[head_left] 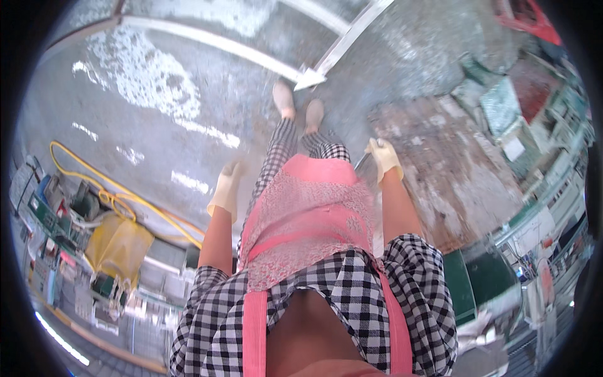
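Note:
My left hand (226, 190), in a cream rubber glove, hangs beside my left thigh over the wet floor. Motion smears its fingers, so their pose is unclear, and no object shows in it. My right hand (384, 158) wears a matching glove and is held out to the right of my legs, near the edge of a worn wooden board (449, 169). Its fingers are curled together; whatever they may hold is too small or hidden to name. Between my arms hangs a pink patterned apron (308, 213).
White floor beams (213, 43) meet beyond my feet on wet concrete (245, 107). A yellow hose (75, 164) and a yellow cloth (119, 248) lie at the left. At the right are green bins (490, 276), stacked panels (500, 105) and a red object (531, 17).

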Available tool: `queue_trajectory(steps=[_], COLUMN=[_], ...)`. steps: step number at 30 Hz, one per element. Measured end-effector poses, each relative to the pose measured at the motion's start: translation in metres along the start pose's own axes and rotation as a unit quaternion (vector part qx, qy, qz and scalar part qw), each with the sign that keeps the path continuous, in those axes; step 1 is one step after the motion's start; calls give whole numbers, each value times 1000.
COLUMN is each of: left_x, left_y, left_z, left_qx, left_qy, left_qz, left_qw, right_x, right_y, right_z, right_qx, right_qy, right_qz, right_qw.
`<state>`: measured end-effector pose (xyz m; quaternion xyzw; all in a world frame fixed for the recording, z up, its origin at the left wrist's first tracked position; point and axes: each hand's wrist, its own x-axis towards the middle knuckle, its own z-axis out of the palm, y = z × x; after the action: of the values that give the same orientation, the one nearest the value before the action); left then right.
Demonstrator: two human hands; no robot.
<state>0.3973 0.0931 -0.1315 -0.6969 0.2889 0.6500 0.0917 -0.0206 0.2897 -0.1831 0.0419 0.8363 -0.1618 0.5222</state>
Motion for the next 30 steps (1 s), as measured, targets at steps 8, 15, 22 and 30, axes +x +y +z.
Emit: queue_trajectory(steps=[8, 15, 22, 30], left_x=[9, -1, -43, -67], left_y=[56, 99, 112, 124], left_z=[-20, 4, 39, 131], left_qx=[-44, -44, -66, -11], left_qy=[18, 33, 53, 118], left_qz=[181, 212, 187, 97], left_qw=[982, 976, 979, 988], right_x=[-81, -93, -52, 63], right_y=[-55, -76, -113, -165], right_z=[-77, -135, -210, -320], right_qx=[105, 71, -64, 26], right_qy=[107, 182, 228, 102], right_qz=[-181, -253, -222, -115], right_qw=[972, 947, 946, 988])
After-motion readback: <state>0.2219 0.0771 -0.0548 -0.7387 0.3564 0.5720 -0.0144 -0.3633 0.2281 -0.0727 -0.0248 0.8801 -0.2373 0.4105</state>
